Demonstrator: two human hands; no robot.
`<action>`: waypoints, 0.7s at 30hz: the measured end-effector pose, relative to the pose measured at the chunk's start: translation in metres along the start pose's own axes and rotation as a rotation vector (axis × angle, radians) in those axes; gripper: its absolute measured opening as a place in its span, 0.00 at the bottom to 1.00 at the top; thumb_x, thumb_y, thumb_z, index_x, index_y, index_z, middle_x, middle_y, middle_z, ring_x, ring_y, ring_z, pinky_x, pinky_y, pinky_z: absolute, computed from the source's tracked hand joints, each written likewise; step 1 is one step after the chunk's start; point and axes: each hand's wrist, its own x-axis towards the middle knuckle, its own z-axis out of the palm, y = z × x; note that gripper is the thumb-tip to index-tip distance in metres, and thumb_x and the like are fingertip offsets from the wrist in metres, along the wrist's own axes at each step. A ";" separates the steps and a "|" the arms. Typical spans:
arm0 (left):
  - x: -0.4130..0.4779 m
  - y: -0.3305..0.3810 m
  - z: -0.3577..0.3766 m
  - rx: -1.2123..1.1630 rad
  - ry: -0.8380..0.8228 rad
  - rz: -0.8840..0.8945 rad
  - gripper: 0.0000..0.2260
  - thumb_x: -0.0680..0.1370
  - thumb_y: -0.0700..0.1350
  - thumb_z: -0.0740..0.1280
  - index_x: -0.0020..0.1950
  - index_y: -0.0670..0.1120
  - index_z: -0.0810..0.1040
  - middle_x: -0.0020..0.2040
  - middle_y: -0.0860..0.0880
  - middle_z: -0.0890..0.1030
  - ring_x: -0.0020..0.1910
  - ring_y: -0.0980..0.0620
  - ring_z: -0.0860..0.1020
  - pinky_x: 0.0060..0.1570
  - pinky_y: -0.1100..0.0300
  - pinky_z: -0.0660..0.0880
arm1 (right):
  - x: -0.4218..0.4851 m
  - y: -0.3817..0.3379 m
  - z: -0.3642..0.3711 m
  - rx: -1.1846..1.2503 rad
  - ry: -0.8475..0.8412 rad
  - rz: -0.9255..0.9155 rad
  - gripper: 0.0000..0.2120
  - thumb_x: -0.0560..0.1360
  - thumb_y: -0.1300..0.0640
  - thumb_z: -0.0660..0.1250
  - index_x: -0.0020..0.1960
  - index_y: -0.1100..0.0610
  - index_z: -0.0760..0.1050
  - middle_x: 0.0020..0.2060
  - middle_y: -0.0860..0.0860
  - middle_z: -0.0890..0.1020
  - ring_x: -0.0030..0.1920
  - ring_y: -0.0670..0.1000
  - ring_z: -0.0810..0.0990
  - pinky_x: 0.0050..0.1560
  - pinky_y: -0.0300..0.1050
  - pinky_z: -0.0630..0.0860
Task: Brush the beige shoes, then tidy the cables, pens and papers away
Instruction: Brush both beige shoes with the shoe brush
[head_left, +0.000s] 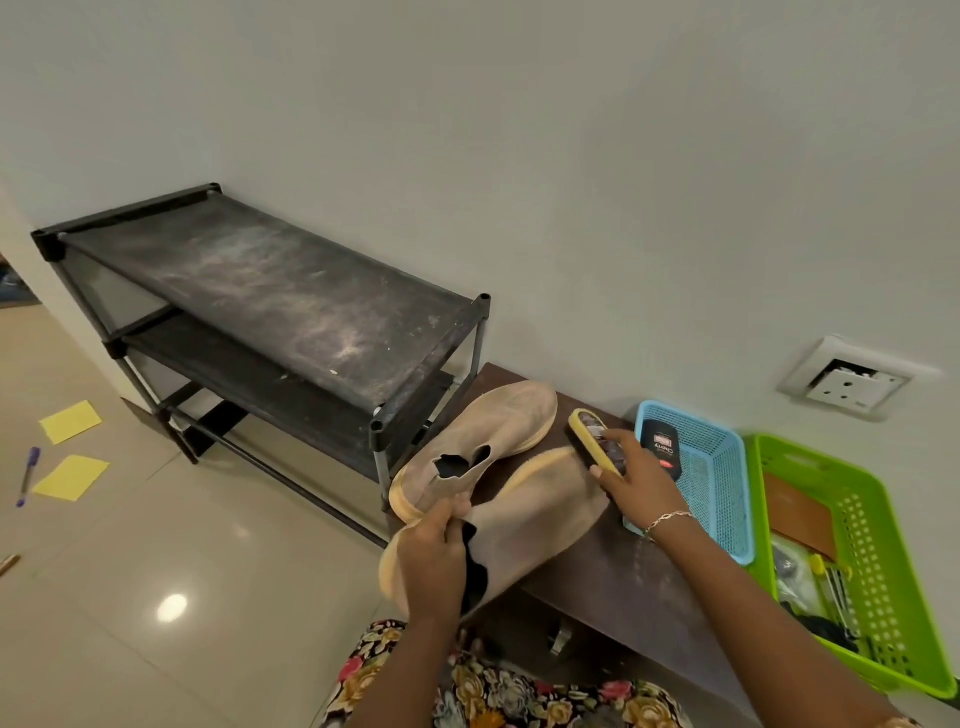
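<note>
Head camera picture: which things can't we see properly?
Green basket, head view: its dark, jumbled contents are too blurred to name, and the picture's right edge cuts off its near corner.
Nearer beige shoe, head view: the left hand gripping it covers the heel.
Shoe brush, head view: the right hand holding it covers its rear part.
Brown stick on the floor, head view: cut off by the left edge.

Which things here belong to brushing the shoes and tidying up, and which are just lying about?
In the job: held beige shoe, other beige shoe, brush, pen, farther yellow paper, nearer yellow paper.
Lying about: shoe rack, wall socket, blue basket.
</note>
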 end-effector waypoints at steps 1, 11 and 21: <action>0.002 0.001 -0.001 0.008 -0.002 0.016 0.11 0.74 0.30 0.65 0.48 0.42 0.84 0.37 0.48 0.83 0.30 0.58 0.74 0.34 0.77 0.67 | -0.001 0.000 0.000 0.071 0.011 -0.021 0.22 0.75 0.55 0.65 0.68 0.52 0.64 0.58 0.60 0.74 0.56 0.60 0.76 0.56 0.50 0.72; -0.013 -0.019 -0.006 0.090 -0.154 0.463 0.10 0.66 0.30 0.66 0.37 0.44 0.81 0.56 0.47 0.80 0.60 0.54 0.74 0.69 0.67 0.56 | -0.031 -0.002 0.032 0.077 0.004 -0.176 0.22 0.75 0.58 0.65 0.67 0.54 0.64 0.64 0.55 0.71 0.60 0.55 0.72 0.57 0.45 0.69; -0.024 -0.019 -0.001 -0.017 -0.226 0.350 0.10 0.65 0.29 0.67 0.35 0.44 0.79 0.57 0.45 0.79 0.63 0.52 0.72 0.69 0.71 0.53 | -0.082 -0.036 0.049 -0.187 -0.135 -0.299 0.21 0.78 0.53 0.59 0.70 0.50 0.60 0.61 0.51 0.68 0.58 0.52 0.71 0.53 0.38 0.68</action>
